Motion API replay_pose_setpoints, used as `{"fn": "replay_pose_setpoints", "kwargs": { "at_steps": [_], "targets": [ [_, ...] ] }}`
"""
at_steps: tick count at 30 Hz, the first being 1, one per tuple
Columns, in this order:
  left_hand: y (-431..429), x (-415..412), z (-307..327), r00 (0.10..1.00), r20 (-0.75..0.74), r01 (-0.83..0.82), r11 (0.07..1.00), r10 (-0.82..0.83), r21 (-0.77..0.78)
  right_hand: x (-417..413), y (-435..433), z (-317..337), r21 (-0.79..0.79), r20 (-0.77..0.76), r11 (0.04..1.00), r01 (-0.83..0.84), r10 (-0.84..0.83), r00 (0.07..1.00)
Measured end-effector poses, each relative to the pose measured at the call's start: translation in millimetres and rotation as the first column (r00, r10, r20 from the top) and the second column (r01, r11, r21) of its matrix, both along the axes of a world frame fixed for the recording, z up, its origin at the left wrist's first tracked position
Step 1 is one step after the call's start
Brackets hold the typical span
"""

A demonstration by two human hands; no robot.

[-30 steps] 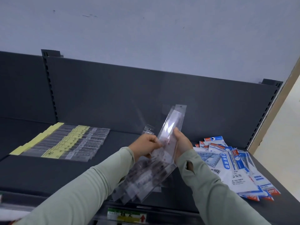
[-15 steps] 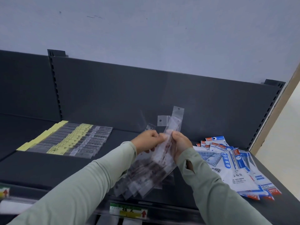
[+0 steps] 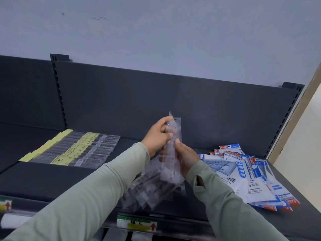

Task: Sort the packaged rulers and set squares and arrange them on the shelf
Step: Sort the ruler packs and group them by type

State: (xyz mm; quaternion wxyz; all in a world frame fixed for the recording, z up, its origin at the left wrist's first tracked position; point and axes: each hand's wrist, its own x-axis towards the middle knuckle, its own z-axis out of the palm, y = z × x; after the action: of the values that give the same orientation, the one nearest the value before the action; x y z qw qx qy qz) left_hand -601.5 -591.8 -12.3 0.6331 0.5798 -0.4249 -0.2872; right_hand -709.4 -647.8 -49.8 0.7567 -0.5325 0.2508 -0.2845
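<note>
Two hands grip one clear ruler packet (image 3: pixel 172 146) upright above the shelf (image 3: pixel 43 176): left hand (image 3: pixel 157 138) curled round its top, right hand (image 3: pixel 187 158) pinching its middle. Several more clear packets (image 3: pixel 147 190) fan beneath, too blurred to count. Leftward lies one row of yellow-labelled rulers (image 3: pixel 74 148); rightward, heaped blue-and-white set squares (image 3: pixel 243 173), one marked "2".

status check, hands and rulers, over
Left hand and right hand grip clear ruler packs. Set squares piled on shelf at right. Nothing blocking.
</note>
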Motion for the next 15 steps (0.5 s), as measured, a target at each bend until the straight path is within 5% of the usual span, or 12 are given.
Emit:
{"fn": "replay_pose_setpoints", "kwargs": {
  "at_steps": [5,8,11,15],
  "targets": [
    [-6.5,1.4,-0.5,0.976,0.186,-0.111,0.993,0.115,-0.030,-0.5,-2.5,-0.5,0.034,0.073,0.993,-0.109,0.107,0.992],
    [-10.2,2.4,-3.7,0.908,0.376,-0.204,0.979,0.187,0.007,-2.4,-5.2,-0.3,-0.009,-0.019,0.997,-0.083,0.082,0.996],
    [-12.6,11.4,-11.8,0.907,0.356,-0.274,0.957,0.223,0.097,-7.9,-9.7,1.2,0.044,-0.018,0.999,0.008,-0.007,1.000],
    [-1.2,19.1,-22.7,0.848,0.521,-0.163,0.887,-0.098,0.433,-12.6,-24.0,-5.8,0.047,-0.102,0.984,0.173,-0.168,0.981]
  ]
}}
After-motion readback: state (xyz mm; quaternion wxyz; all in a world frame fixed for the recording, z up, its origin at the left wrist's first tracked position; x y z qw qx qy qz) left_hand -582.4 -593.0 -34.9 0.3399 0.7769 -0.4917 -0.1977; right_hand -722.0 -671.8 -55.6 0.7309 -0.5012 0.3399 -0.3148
